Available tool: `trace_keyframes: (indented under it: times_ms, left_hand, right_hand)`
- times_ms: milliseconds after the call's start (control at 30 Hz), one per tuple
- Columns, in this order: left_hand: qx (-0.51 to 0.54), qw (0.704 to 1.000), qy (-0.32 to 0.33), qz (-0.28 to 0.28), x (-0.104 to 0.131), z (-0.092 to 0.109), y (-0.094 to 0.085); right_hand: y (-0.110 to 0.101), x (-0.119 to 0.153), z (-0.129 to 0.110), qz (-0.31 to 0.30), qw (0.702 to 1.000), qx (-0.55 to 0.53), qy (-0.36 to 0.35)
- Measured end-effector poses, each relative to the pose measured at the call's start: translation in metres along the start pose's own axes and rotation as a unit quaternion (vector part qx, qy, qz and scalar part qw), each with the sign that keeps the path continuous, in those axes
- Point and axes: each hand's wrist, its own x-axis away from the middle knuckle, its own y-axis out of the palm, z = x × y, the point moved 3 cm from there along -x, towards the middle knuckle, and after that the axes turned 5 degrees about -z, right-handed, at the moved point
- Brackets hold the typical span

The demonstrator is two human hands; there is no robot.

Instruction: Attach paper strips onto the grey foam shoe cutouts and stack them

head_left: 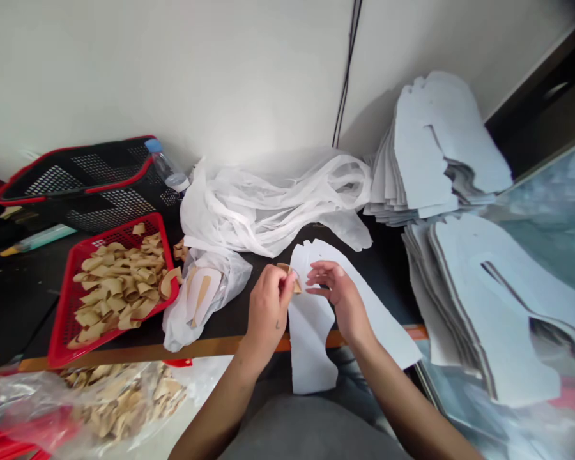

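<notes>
A white cut piece [316, 326] with a curved slot lies over the table's front edge, its lower ends hanging past it. Over its upper left edge, my left hand [271, 294] is closed, thumb against fingers, on a small tan piece [297, 285] that shows beside the fingertips. My right hand [338, 294] is just to the right, above the white piece, its fingers apart and nothing visible between them. A red basket [60, 313] at the left holds many curled tan pieces [119, 281].
Stacks of white pieces [450, 128] [498, 306] stand at the right. White plastic bags [268, 211] lie along the wall. A black basket [81, 185], a bottle [167, 167] and a marker [41, 239] are at the left. A clear bag [91, 409] of tan pieces is below.
</notes>
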Motion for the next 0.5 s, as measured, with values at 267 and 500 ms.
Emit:
trace_keyframes:
  times_ms: [267, 500]
  left_hand:
    - [0.040, 0.998, 0.002, -0.043, -0.002, 0.006, 0.003]
    - [0.034, 0.997, -0.064, -0.009, 0.004, -0.011, 0.003]
  right_hand:
    - [0.001, -0.024, -0.017, -0.057, 0.978, 0.198, -0.039]
    - [-0.005, -0.033, 0.022, -0.004, 0.998, 0.065, 0.018]
